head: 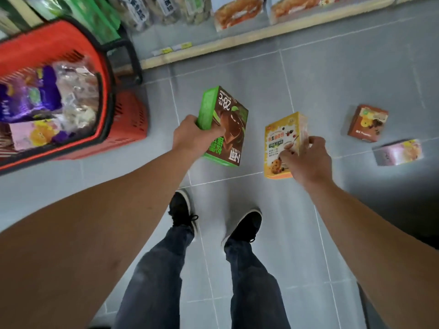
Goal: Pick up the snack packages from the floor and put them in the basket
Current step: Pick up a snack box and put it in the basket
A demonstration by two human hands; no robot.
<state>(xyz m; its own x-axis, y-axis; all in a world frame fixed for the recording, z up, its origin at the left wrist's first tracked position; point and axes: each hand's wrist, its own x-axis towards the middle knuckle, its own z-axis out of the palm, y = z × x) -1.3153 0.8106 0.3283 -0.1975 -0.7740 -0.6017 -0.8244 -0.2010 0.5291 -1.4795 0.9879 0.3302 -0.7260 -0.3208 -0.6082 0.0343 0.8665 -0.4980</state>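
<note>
- Head view, looking down at a grey tiled floor (pixel 332 91).
- Left hand (pixel 190 136), centre frame: fingers curled round the green edge of a green-and-brown box (pixel 228 129), thumb across its face. Box is tilted; cannot tell if its lower edge touches the floor.
- Right hand (pixel 306 160), just right of centre: fingers pinching the side of a yellow cookie box (pixel 280 146), held upright.
- Red basket (pixel 128 124), upper left of the frame, black rim; inside lie a purple packet (pixel 26 96), clear wrapped packs and a pink pack.
- Right of the frame, on the floor: a brown box (pixel 368 123) and, near it below, a pale pink package (pixel 399 151), blurred.
- Top edge: a shelf (pixel 237 43) with bagged goods.
- Bottom centre: dark jeans, black shoes (pixel 247 224).
</note>
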